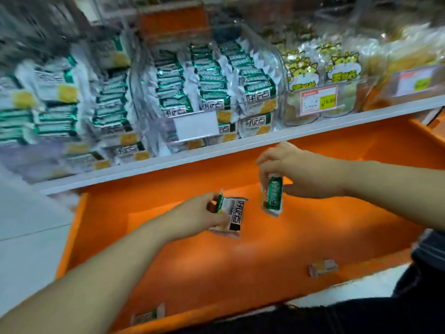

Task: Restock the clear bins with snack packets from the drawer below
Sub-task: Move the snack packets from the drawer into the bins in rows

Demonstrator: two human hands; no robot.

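Over the open orange drawer [301, 237], my left hand [202, 216] grips a white-and-green snack packet [234, 216] by its end. My right hand [296, 169] pinches a second green-and-white packet [273, 197], which hangs upright from my fingers. Above, on the white shelf [265, 138], a clear bin [280, 75] stands packed with rows of the same green packets. Two loose packets lie in the drawer, one near the front right [322, 267] and one at the front edge [148, 315].
More green packets are stacked at the left of the shelf [57, 102]. To the right stand clear bins of yellow cartoon-printed snack bags [322, 68] with a red-and-yellow price tag [319, 100]. A white label holder [196, 125] hangs on the bin's front. The picture is motion-blurred at the left.
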